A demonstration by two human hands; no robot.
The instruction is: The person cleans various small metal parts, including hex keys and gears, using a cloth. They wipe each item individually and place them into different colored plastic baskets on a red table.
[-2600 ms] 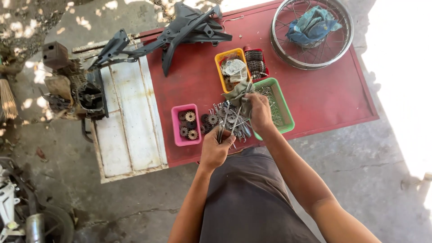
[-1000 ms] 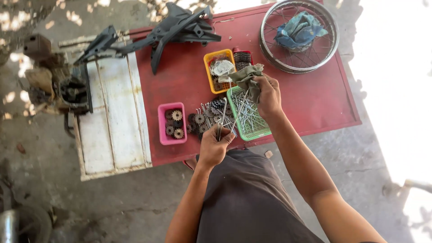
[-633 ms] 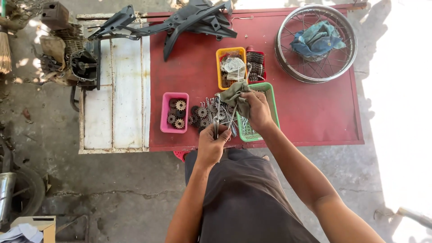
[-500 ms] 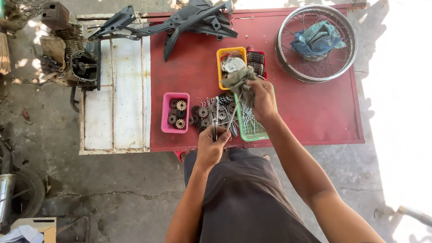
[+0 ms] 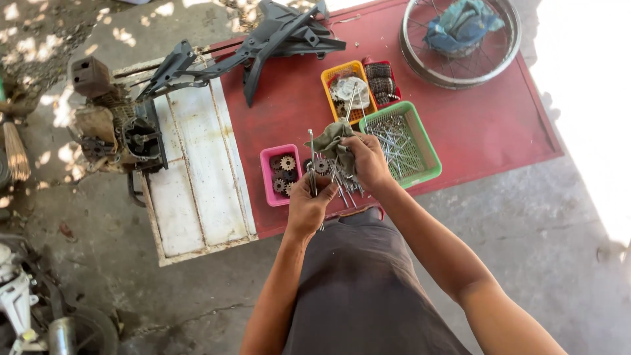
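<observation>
Back from the green tray (image 5: 427,158) of spokes, right hand (image 5: 368,161) clutches a rag (image 5: 332,139); left hand (image 5: 307,207) grips a spoke (image 5: 311,158).

Outdoor repair yard: engine (image 5: 121,128), spoked wheel (image 5: 460,39)

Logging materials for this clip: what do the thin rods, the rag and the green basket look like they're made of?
Thin rods: likely bare metal, grey with glints. Rag: soft cloth, olive, crumpled in the right hand. Green basket: probably plastic, bright colour, moulded mesh walls.

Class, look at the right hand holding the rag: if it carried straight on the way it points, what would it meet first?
Probably the pink tray of gears; the right hand with its rag points leftward across the table, though depth is unclear.
</observation>
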